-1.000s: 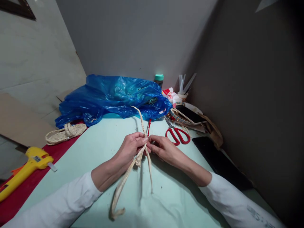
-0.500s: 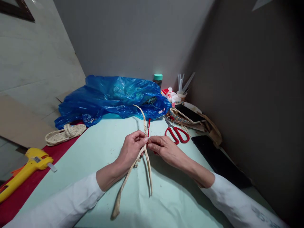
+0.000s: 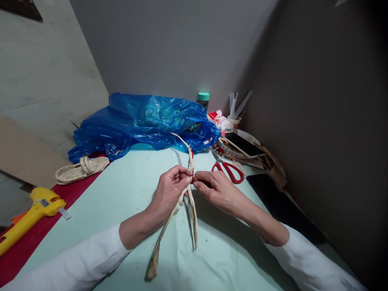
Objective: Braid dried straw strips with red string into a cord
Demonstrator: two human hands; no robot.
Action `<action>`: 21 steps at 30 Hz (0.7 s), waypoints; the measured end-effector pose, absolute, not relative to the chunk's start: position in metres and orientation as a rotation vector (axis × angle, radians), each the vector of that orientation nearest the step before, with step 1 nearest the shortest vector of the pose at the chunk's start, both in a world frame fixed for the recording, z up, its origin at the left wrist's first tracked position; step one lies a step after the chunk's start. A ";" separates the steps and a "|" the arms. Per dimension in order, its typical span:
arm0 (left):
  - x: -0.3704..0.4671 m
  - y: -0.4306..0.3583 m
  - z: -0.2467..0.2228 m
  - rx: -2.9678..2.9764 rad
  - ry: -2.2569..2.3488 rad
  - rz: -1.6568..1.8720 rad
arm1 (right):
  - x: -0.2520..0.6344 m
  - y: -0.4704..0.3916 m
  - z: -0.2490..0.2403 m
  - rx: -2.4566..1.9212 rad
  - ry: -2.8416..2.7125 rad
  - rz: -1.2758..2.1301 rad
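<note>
A thin braid [image 3: 190, 159] of pale, straw-like plant fibre points away from me over the pale green table cover. Along its right side runs a bumpy red cord [image 3: 193, 166]. My left hand [image 3: 169, 186] pinches the braid between thumb and fingers, closed. Right beside it, fingers closed, my right hand [image 3: 216, 188] pinches at the same spot where the red cord meets the braid; its fingertips mostly hide what they grip. Loose fibre strands [image 3: 193, 222] hang from below my hands toward me, one ending in a wider, darker tip.
Red-handled scissors [image 3: 233, 173] lie just beyond my right hand. Behind is a blue plastic bag [image 3: 142, 121]. At left are a woven fibre slipper [image 3: 81, 169] and a yellow glue gun [image 3: 42, 206]. A phone [image 3: 244, 144] and a black flat object [image 3: 281, 208] are at right.
The red cord stood apart from the braid and now lies against its right side. Both hands stay pinched together, and the braid has shifted slightly right.
</note>
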State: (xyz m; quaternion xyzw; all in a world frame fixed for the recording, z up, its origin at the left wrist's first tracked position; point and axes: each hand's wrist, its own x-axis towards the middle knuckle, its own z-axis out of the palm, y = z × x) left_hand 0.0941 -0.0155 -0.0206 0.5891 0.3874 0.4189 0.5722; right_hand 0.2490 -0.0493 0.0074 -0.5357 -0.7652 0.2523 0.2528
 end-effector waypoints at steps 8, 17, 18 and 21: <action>0.100 -0.017 -0.020 1.533 0.973 1.100 | 0.247 -0.048 0.014 -1.452 -2.035 0.634; 0.101 -0.016 -0.023 1.446 0.956 1.117 | 0.226 -0.038 0.012 -1.507 -1.904 0.460; 0.100 -0.015 -0.023 1.402 0.944 1.120 | 0.224 -0.038 0.012 -1.493 -1.900 0.451; 0.100 -0.011 -0.024 1.244 0.920 1.100 | 0.223 -0.038 0.011 -1.416 -1.899 0.477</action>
